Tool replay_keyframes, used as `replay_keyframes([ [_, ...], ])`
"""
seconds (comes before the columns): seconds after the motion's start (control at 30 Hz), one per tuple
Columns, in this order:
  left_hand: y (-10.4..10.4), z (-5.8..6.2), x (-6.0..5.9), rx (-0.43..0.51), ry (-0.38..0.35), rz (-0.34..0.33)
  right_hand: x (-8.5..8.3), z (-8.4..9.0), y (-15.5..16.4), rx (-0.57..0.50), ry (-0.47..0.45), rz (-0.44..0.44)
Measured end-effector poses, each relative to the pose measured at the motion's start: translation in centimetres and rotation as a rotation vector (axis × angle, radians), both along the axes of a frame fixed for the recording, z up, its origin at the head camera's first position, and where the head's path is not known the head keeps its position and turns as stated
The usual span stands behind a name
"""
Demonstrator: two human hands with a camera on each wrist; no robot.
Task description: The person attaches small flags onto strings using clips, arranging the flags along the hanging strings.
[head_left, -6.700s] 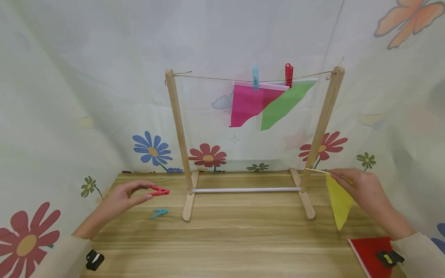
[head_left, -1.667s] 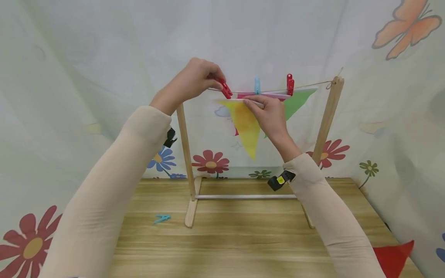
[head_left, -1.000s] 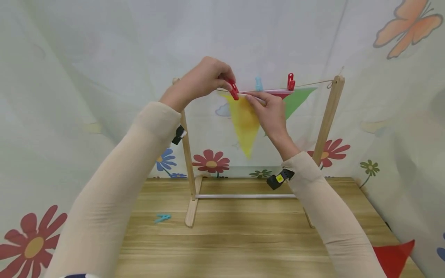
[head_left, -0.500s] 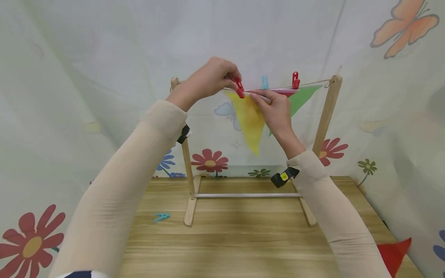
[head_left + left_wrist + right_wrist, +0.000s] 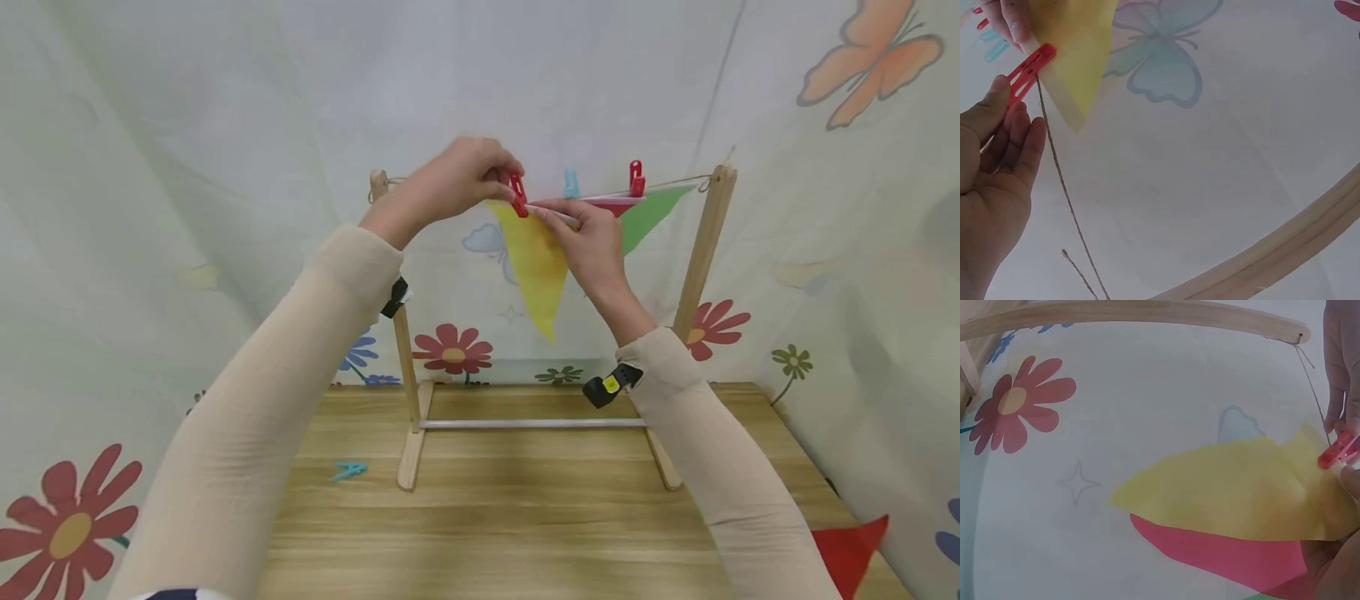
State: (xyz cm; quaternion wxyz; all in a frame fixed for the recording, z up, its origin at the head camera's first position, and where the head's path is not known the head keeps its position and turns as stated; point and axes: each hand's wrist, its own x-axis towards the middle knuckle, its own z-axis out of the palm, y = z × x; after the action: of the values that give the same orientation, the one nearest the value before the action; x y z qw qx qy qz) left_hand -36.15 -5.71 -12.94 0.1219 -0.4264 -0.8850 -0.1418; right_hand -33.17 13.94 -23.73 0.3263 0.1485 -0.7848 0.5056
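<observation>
My left hand [image 5: 472, 179] pinches a red clothespin [image 5: 518, 197] between thumb and fingers. The clothespin's tip sits over the white top edge of a yellow triangular flag [image 5: 536, 267], right at the twine [image 5: 1060, 162]. With thumb and fingertips, my right hand [image 5: 592, 242] holds that white edge just right of the clothespin. The flag hangs point down, in front of a pink flag [image 5: 1229, 556] that it partly covers. A light blue clothespin [image 5: 571, 182] and another red clothespin [image 5: 637, 179] stand on the twine to the right, where a green flag [image 5: 656, 215] hangs.
Two wooden posts [image 5: 405, 350] joined by a white rod [image 5: 532, 423] carry the twine above the wooden table [image 5: 487, 517]. A blue clothespin [image 5: 349, 471] lies on the table left of the stand. A red flag [image 5: 851, 554] shows beside the right sleeve.
Both hands came from the table's sides up to the twine, bringing the red clothespin and yellow flag together. Over the last second the clothespin settled onto the flag's edge; since then little moves.
</observation>
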Motion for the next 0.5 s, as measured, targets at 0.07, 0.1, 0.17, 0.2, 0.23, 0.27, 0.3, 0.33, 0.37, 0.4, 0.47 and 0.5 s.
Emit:
replay_keyframes([
  [0.07,-0.1,-0.2,0.0,0.004,0.003,0.0,0.2,-0.2,0.1,0.007,0.0,0.008],
  [0.1,-0.2,-0.3,0.1,0.005,0.007,0.0,0.4,-0.4,0.3,0.009,0.002,0.01],
  [0.17,-0.2,-0.5,0.2,0.015,0.011,-0.003,0.7,-0.7,0.6,0.009,0.005,0.015],
  [0.2,-0.1,-0.6,0.3,0.022,0.015,-0.003,0.8,-0.8,0.8,0.01,0.004,0.015],
  [0.23,-0.1,-0.6,0.4,0.03,0.019,-0.002,1.0,-0.9,1.1,0.013,-0.001,0.019],
  [0.27,0.0,-0.7,0.4,0.038,0.021,0.001,1.2,-1.0,1.3,0.018,-0.007,0.021],
  [0.3,0.0,-0.8,0.5,0.045,0.022,0.005,1.4,-1.1,1.5,0.027,-0.014,0.021],
  [0.33,0.1,-0.8,0.5,0.054,0.022,0.009,1.7,-1.1,1.7,0.039,-0.027,0.017],
  [0.37,0.1,-0.9,0.5,0.06,0.025,0.013,1.9,-1.2,1.9,0.056,-0.04,0.013],
  [0.4,0.2,-0.9,0.6,0.065,0.028,0.018,2.1,-1.4,2.1,0.072,-0.051,0.006],
  [0.47,0.2,-1.0,0.6,0.085,0.031,0.022,2.5,-1.7,2.6,0.111,-0.066,-0.008],
  [0.5,0.2,-1.1,0.6,0.095,0.034,0.022,2.7,-2.0,2.8,0.133,-0.071,-0.017],
])
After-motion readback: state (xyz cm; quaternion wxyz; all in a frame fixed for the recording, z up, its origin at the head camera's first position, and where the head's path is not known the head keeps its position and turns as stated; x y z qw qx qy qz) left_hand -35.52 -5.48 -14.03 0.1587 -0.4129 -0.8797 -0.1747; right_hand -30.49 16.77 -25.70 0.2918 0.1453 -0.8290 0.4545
